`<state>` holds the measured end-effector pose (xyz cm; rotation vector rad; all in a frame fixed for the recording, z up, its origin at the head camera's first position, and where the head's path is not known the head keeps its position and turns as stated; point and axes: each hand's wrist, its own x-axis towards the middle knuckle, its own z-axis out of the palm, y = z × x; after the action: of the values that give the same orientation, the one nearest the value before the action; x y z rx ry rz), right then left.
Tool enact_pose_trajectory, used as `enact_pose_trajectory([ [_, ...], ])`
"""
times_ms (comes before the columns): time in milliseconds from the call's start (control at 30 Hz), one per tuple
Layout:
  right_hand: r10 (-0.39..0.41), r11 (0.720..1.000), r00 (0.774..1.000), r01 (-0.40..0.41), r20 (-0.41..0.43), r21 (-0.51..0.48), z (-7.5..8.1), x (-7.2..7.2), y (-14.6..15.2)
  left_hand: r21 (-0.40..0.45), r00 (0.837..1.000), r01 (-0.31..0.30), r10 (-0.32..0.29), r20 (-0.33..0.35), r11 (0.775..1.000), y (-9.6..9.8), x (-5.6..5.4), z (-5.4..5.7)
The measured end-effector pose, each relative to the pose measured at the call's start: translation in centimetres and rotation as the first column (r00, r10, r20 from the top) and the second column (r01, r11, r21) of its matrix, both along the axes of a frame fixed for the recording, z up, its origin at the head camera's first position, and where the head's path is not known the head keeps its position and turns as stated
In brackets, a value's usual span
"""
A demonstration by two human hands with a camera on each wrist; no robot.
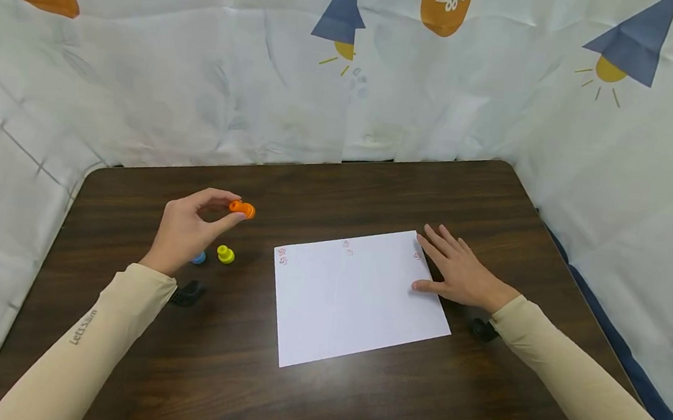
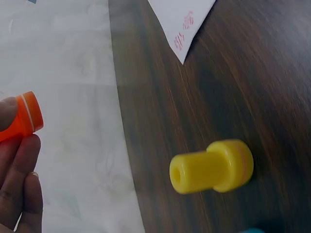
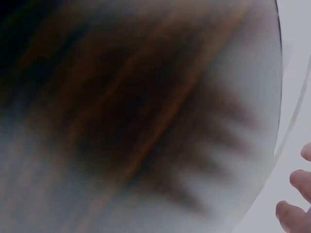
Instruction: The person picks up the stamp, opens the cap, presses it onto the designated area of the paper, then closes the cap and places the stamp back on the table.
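Note:
My left hand [image 1: 189, 226] pinches a small orange stamp [image 1: 242, 210] between thumb and fingers, raised over the left part of the table. In the left wrist view this orange stamp [image 2: 30, 114] shows a pale line round its wide end. Below the hand, a yellow stamp [image 1: 225, 255] stands on its wide base, and a blue one [image 1: 198, 258] is partly hidden behind the wrist. A white sheet of paper [image 1: 357, 307] lies mid-table, with small red marks along its far edge. Fingers spread, my right hand [image 1: 458, 269] rests over the paper's right edge.
The dark wooden table [image 1: 353, 414] has rounded far corners. A white printed curtain [image 1: 202, 89] hangs behind it and at both sides. Most of the right wrist view is blurred, with fingertips [image 3: 291, 216] at its right edge.

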<state>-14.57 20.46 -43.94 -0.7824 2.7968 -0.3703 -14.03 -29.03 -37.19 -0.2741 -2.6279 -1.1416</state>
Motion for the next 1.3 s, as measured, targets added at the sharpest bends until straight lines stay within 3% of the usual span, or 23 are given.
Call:
enact_pose_trajectory([
  [333, 0.007, 0.998, 1.000, -0.009, 0.028, 0.064, -0.5, 0.3, 0.1, -0.103, 0.995, 0.037, -0.047, -0.092, 0.994, -1.9, -0.2, -0.1],
  [467, 0.000, 0.996, 0.999, -0.004, 0.050, 0.092, -0.6, 0.3, 0.1, -0.148, 0.994, 0.036, -0.051, -0.097, 0.988, -2.5, -0.4, 0.0],
  [800, 0.011, 0.993, 0.999, -0.017, 0.053, 0.120, -0.8, 0.4, 0.2, -0.233, 0.997, 0.019, -0.035, -0.062, 0.972, -4.6, -1.4, -0.3],
  [1067, 0.033, 0.989, 0.998, -0.040, 0.049, 0.144, -0.9, 0.4, 0.1, -0.268, 1.000, 0.002, 0.004, 0.022, 0.964, -6.1, -2.0, -0.7],
  [1300, 0.043, 0.986, 0.998, -0.049, 0.046, 0.161, -1.0, 0.4, 0.1, -0.306, 0.999, 0.006, 0.011, 0.053, 0.952, -7.5, -2.3, -1.4],
])
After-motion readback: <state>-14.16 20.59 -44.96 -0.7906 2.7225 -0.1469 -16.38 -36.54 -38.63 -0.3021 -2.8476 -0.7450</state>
